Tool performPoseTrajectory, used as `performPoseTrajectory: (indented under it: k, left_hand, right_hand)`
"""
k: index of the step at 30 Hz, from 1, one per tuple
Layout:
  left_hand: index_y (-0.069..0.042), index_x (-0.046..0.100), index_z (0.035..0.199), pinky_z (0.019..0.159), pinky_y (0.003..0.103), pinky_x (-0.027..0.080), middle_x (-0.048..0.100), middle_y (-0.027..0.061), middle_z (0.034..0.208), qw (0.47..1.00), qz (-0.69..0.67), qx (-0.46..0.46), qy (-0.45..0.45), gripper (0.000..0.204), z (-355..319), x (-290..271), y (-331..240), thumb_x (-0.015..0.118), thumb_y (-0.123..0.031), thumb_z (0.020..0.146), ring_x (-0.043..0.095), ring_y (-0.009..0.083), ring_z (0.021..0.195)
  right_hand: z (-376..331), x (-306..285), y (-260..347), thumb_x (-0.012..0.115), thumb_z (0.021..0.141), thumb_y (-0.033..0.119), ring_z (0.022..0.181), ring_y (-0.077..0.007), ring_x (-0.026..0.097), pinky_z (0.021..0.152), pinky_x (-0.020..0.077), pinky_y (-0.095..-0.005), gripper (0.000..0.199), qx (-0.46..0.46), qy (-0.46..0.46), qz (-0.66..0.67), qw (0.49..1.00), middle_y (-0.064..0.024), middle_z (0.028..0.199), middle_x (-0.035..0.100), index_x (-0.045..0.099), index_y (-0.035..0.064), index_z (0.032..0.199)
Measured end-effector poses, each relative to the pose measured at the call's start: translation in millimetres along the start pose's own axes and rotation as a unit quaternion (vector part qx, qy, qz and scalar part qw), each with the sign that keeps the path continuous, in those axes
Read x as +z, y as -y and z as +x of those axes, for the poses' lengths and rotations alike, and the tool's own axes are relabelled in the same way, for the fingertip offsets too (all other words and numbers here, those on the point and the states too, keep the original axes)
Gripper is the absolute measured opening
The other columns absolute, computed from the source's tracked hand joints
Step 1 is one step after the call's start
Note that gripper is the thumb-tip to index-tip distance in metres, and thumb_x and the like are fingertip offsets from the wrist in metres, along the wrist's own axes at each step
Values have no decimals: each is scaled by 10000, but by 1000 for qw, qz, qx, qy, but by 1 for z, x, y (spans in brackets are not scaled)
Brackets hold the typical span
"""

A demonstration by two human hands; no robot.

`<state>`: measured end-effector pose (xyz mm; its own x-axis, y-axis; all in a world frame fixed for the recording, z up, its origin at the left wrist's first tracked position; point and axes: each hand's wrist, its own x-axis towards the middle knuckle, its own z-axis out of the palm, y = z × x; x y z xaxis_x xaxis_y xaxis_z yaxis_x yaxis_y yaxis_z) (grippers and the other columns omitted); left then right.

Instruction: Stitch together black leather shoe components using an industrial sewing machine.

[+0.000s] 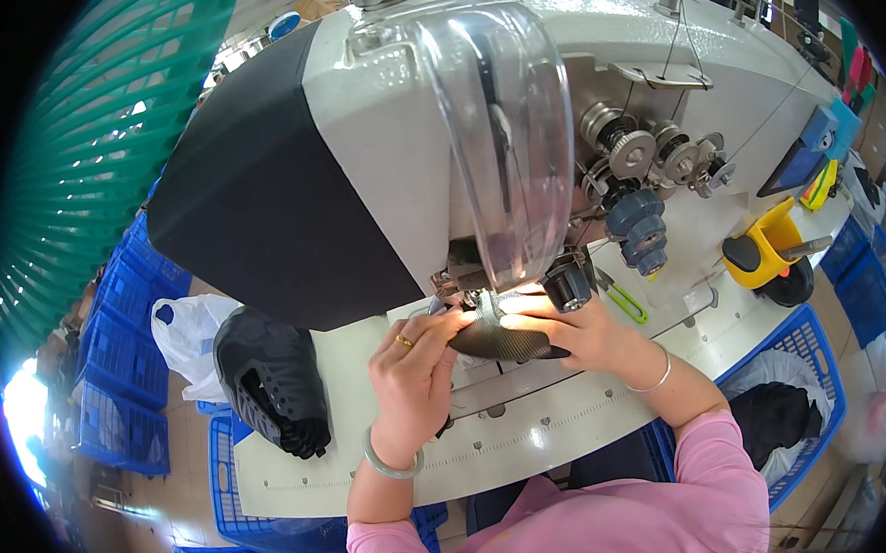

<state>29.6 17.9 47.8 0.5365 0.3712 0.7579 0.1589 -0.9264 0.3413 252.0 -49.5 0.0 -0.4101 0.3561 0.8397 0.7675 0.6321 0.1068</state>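
Observation:
A dark, ribbed curved piece [512,341], apparently a shoe upper part, lies under the needle area of a sewing machine [382,170]. My left hand [413,373] grips its left edge with the fingers pressed together, close to the presser foot [472,300]. From the other side, my right hand [576,328] holds the piece's right part between thumb and fingers. The machine lamp lights the fingertips strongly. Part of the piece is hidden behind my hands and the machine head.
Dark shoe uppers [273,381] rest at the table's left edge beside a white plastic bag [188,335]. Green-handled snips [623,302] lie right of the needle area. Farther right stands a yellow holder [762,250]. A blue basket [831,376] with dark material flanks the table [531,427].

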Motion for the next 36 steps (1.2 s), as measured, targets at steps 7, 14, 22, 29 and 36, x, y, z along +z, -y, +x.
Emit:
performPoseTrajectory:
  k: [7,14,22,29,36]
  left_hand:
    - [-33,698,971,655,335,497,672,102,868,998,-25,-52,-24,263,-2,6,1,633,63,735,619,282,761]
    - [-33,711,945,662,335,516,669,87,921,997,63,37,-13,293,-2,8,-3,659,51,669,623,254,769]
    - [-39,702,945,723,332,567,664,74,996,979,166,116,16,334,-5,4,-7,673,16,617,651,249,858]
    - [-39,687,981,738,333,561,644,79,1004,977,184,103,25,343,-4,5,-12,653,15,644,641,251,879]
    - [-40,669,986,675,334,532,602,59,949,981,173,79,31,326,1,6,-12,654,11,664,616,246,836]
  right_hand:
    - [18,-15,0,678,550,45,905,-258,550,632,451,-341,448,27,43,64,997,-24,994,593,705,85,995]
    - [14,-14,3,800,603,183,880,-261,591,713,481,-373,341,74,57,136,986,-22,1043,642,714,88,920]
    - [11,-8,5,811,599,192,840,-240,550,648,461,-349,375,89,37,123,988,-10,900,587,715,143,957]
    - [10,-5,1,808,613,191,777,-252,550,607,455,-344,366,89,21,137,986,-29,829,525,704,146,961]
    - [11,1,-4,800,607,185,792,-255,571,606,470,-327,373,81,-5,132,988,-52,833,499,701,146,964]
